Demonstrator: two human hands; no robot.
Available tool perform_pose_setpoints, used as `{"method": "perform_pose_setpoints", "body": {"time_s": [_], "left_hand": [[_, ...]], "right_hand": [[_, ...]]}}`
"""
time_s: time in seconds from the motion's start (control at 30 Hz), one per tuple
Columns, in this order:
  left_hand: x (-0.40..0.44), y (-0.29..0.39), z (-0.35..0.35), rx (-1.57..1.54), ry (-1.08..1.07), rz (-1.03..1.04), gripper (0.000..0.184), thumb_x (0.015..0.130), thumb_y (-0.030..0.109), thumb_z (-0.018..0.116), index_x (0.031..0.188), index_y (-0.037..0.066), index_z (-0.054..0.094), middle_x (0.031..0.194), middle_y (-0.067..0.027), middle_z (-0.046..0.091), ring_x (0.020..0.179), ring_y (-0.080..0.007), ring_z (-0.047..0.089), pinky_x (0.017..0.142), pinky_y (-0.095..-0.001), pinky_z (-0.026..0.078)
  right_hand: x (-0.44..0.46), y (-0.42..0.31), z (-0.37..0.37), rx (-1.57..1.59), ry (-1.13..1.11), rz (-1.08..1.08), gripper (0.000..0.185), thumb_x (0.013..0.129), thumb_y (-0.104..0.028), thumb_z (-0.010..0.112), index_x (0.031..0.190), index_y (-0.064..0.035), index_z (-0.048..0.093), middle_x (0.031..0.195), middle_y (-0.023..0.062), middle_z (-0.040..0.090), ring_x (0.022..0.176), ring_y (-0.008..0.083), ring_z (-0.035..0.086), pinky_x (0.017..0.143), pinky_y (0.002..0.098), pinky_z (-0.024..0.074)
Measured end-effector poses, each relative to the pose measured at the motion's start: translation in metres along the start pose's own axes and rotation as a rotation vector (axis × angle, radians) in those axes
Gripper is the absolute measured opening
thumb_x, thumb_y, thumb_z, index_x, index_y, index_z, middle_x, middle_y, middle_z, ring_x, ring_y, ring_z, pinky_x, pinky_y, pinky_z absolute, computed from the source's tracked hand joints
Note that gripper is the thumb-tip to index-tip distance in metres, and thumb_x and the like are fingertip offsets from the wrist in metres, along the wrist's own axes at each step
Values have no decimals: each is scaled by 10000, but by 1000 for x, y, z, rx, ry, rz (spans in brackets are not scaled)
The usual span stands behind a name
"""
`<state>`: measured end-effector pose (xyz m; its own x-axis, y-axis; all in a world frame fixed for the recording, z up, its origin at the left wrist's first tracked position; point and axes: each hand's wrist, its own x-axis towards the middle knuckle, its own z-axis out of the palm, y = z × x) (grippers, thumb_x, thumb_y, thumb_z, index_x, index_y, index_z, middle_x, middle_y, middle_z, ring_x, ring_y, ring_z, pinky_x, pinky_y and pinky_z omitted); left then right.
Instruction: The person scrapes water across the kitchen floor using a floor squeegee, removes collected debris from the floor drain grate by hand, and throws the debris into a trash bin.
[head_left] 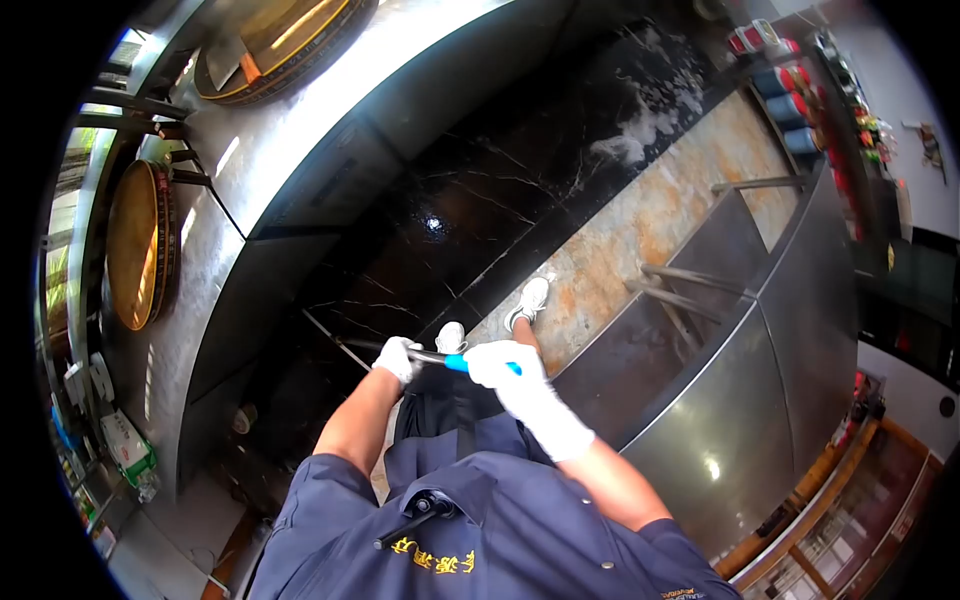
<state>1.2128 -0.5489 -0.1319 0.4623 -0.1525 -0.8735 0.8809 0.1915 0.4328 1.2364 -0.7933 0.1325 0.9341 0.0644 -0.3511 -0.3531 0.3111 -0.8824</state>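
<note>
Both of my gloved hands are closed on a long-handled floor squeegee [433, 357] with a metal pole and a blue grip. My left hand [398, 360] wraps round the metal pole, nearer the head. Further up, my right hand [507, 372] encloses the blue grip, whose end shows beyond the fingers. The thin squeegee head [337, 341] extends left of my left hand, over the dark marble-patterned floor [440, 215]; whether it touches the floor I cannot tell. White foam [640, 130] lies on the floor's far part.
A stainless steel counter [210, 215] runs along the left, bearing a round wooden board [143, 245] and a cleaver [225, 65] on another board. At right stands a metal table [725, 420] with tube legs. Beige tiles [640, 235] border the dark floor; my shoes [530, 300] stand near that border.
</note>
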Motion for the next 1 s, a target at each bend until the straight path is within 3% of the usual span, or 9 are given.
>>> {"method": "perform_pose_setpoints", "body": {"time_s": [0.1, 0.23, 0.3, 0.47, 0.57, 0.7, 0.83, 0.97, 1.0], "left_hand": [[46, 24, -4, 1358, 25, 538, 225, 809, 143, 600, 627, 29, 532, 560, -97, 521, 499, -244, 493, 519, -378, 435], [39, 130, 201, 1411, -17, 649, 175, 805, 224, 638, 735, 72, 690, 693, -153, 649, 678, -336, 647, 600, -380, 505], [152, 88, 267, 1133, -2, 468, 164, 785, 267, 709, 785, 105, 734, 799, -143, 704, 705, -307, 673, 605, -362, 522], [170, 117, 458, 946, -43, 453, 266, 787, 376, 723, 718, 120, 738, 745, -115, 701, 683, -280, 675, 614, -364, 531], [229, 68, 512, 785, -148, 441, 218, 817, 330, 689, 722, 140, 737, 742, -101, 703, 686, -277, 684, 613, -361, 541], [76, 145, 515, -392, -35, -215, 161, 876, 71, 507, 1003, -27, 496, 898, -198, 580, 728, -340, 670, 564, -467, 593], [64, 85, 430, -657, 68, -295, 115, 852, 11, 526, 962, 27, 500, 871, -128, 520, 805, -274, 593, 743, -505, 577], [80, 29, 359, -147, -11, -62, 127, 893, 103, 501, 822, 1, 523, 690, -63, 481, 660, -221, 555, 609, -372, 509], [101, 21, 354, 36, -69, 77, 165, 893, 123, 512, 760, 30, 538, 630, -32, 454, 594, -199, 528, 563, -352, 478]], "right_hand": [[41, -32, -12, 215, 127, -44, 190, 902, -69, 588, 762, 25, 676, 713, 57, 653, 622, 122, 585, 593, 269, 471], [64, -147, -116, -1304, 230, -497, 102, 774, 14, 633, 744, -57, 699, 729, 80, 683, 632, 210, 640, 579, 314, 500], [62, -186, -168, -1657, 273, -605, 103, 814, 20, 605, 736, -32, 650, 733, 103, 664, 706, 220, 645, 658, 347, 521], [49, -226, -271, 35, 479, -493, 286, 863, 12, 490, 644, -129, 370, 568, 20, 383, 579, 192, 417, 690, 388, 415], [29, -223, -328, 354, 381, -579, 297, 822, 89, 547, 662, -116, 403, 578, 26, 398, 624, 212, 473, 679, 410, 459], [21, -231, -332, -58, 644, -520, 234, 848, -35, 511, 654, -136, 427, 583, 20, 423, 590, 187, 435, 703, 387, 404], [31, -229, -332, -1818, 273, -264, 97, 802, -96, 614, 723, -95, 671, 711, 72, 675, 678, 237, 636, 673, 364, 500], [61, -180, -281, 110, 322, 3, 153, 834, -77, 586, 740, -4, 681, 726, 82, 688, 644, 142, 627, 587, 297, 490], [66, -183, -278, 113, 374, -99, 160, 855, -109, 586, 758, -8, 664, 743, 112, 683, 632, 159, 612, 574, 311, 473]]}}
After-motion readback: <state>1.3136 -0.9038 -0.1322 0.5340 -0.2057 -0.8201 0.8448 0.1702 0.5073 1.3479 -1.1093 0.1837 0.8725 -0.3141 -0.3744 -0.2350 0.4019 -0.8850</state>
